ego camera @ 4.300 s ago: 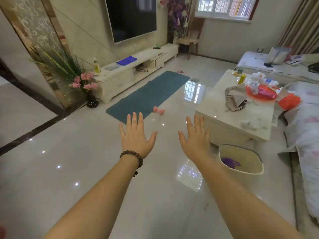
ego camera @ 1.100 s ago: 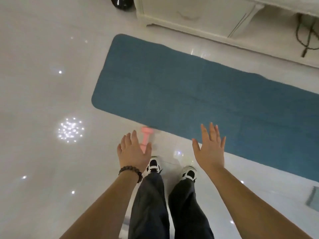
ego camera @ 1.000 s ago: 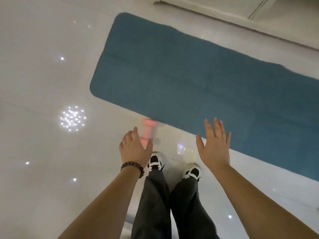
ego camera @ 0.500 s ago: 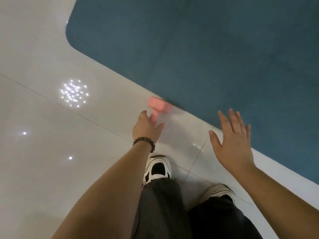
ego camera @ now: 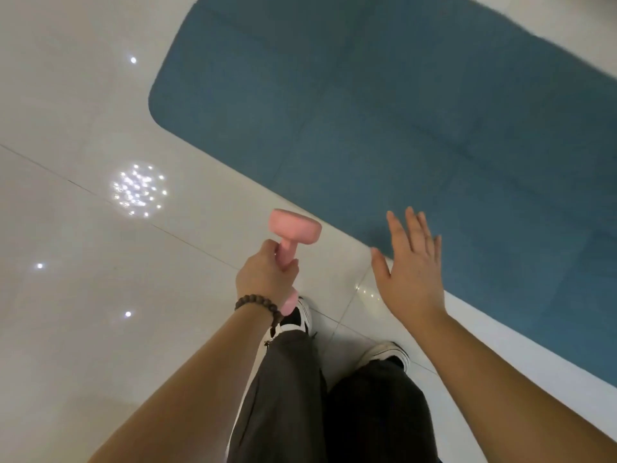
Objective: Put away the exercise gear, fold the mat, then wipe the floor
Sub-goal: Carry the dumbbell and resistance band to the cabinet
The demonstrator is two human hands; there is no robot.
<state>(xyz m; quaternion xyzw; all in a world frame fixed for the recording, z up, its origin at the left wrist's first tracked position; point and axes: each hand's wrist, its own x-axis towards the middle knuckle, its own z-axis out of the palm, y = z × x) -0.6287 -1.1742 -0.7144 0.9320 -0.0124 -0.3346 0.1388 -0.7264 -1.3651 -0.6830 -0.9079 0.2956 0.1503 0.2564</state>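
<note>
left hand (ego camera: 267, 279) is wrapped round the handle of the pink dumbbell (ego camera: 295, 228), fingers and thumb curled tight on the bar, so the weight is already in hand and looks to be off the floor (ego camera: 83, 295), tho the floor right under it is hidden. its long axis runs roughly near-to-far in the head view, tilted a bit to the right: one head sticks out past the far side of the fist, pointing toward the mat (ego camera: 384, 111), the other end just peeks out below the heel of the hand, near the wrist w/ the bead bracelet (ego camera: 257, 304) and over the left shoe (ego camera: 300, 317). right hand (ego camera: 409, 272) is flat open, fingers straight and spread a little, holding nothing, hovering over the near edge of the mat, just beside the dumbbell's far head but not touching it. the mat lies unfolded on the floor, long axis going diagonally from upper left to lower right, its rounded corner off to the upper left; the person's feet are just short of its near edge. my read: gear pickup is under way, mat fold and wipe not yet started. next move prob turns on carrying the dumbbell away w/ the left hand, since it has the grip; the right is the nearer one to the mat edge, so it's better placed for the fold later. no storage spot shows here. risk: the far-heavy end could tip in a one-hand hold.
</note>
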